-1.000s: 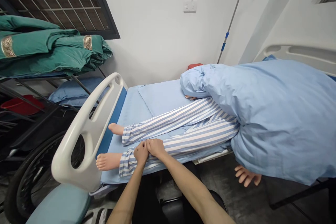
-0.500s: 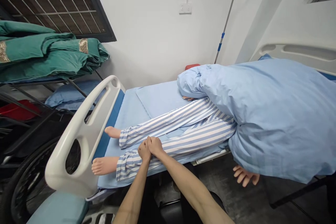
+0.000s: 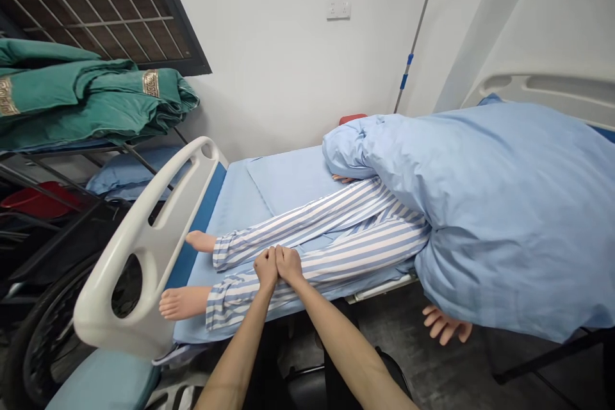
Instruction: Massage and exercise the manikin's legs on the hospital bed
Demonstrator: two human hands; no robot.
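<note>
Manikin's near leg (image 3: 336, 261) — clad in blue-and-white striped pyjama trousers, lying along the near edge of the hospital bed (image 3: 196, 230), its bare foot (image 3: 185, 303) toward the white footboard (image 3: 154, 250). Your left hand (image 3: 266, 268) and right hand (image 3: 289, 265) sit side by side on the shin, touching each other, just above the trouser cuff (image 3: 225, 298). Your fingers (image 3: 290, 261) bend down over the cloth, neither hand spread flat. Whether the grip has pinched the fabric or only rests on it, you cannot tell: the fingertips are hidden. Your forearms reach in from the near side.

Surface: a pale blue sheet, with the far leg (image 3: 298, 224) close alongside. A blue quilt (image 3: 509, 218) covers the upper body and hangs over the near side, a manikin hand (image 3: 444, 325) showing below it.

Room: a white wall with a power socket (image 3: 339, 8), an IV pole (image 3: 416, 38), green folded blankets (image 3: 81, 93) on a rack beneath a barred window (image 3: 96, 13), and a wheelchair wheel (image 3: 43, 333) — left of the footboard.
</note>
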